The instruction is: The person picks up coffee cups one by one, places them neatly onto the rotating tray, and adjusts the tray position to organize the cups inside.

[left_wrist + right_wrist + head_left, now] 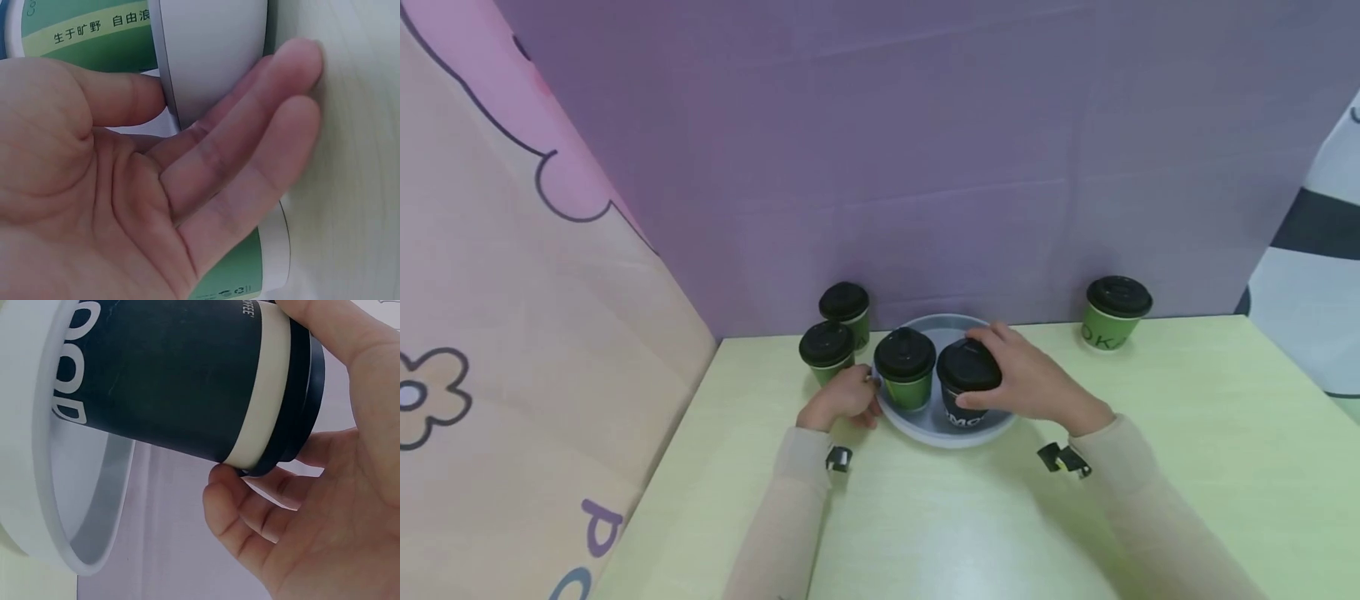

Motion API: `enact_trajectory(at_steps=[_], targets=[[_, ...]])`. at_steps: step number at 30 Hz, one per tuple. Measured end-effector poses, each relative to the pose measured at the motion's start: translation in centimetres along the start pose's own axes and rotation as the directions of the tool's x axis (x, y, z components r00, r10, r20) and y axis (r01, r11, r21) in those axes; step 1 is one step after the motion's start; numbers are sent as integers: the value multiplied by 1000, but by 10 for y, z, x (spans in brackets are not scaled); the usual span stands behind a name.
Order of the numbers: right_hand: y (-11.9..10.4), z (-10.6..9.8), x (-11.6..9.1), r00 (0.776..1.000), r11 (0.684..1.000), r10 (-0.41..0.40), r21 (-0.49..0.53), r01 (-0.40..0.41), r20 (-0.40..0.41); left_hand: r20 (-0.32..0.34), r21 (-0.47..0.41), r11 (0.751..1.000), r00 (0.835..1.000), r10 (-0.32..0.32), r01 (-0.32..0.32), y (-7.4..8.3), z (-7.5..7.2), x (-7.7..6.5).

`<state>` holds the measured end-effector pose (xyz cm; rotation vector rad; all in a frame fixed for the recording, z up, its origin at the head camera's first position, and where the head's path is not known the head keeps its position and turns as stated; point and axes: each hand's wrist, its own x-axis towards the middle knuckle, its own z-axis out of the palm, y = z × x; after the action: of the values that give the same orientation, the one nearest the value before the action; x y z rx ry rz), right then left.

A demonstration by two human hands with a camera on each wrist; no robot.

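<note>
While the left hand (844,393) pinches a round pale-grey tray (951,439), a black lidded paper cup (964,375) is over it in the right hand's (1030,383) grasp, below the palm; apparently it's being placed, calling for level release.

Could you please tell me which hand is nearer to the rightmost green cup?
Right: the right hand grips the black cup, left of that green cup; the left hand is farther left, holding the plate.

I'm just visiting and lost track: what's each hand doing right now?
Left hand: closed, pinching the round tray at its rim.
Right hand: closed, holding the black cup near its top.
</note>
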<state>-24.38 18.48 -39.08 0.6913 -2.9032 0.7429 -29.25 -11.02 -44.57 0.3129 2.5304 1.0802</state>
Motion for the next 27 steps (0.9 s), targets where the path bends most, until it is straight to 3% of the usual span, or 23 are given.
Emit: enact_trajectory(at_steps=[17, 27], targets=[[-6, 7, 2, 1000, 1000, -3, 23, 3, 19, -92, 21, 1000, 996, -13, 15, 1, 4, 4], [-7, 9, 0, 1000, 1000, -6, 22, 5, 14, -37, 35, 999, 999, -9, 10, 1, 2, 0]])
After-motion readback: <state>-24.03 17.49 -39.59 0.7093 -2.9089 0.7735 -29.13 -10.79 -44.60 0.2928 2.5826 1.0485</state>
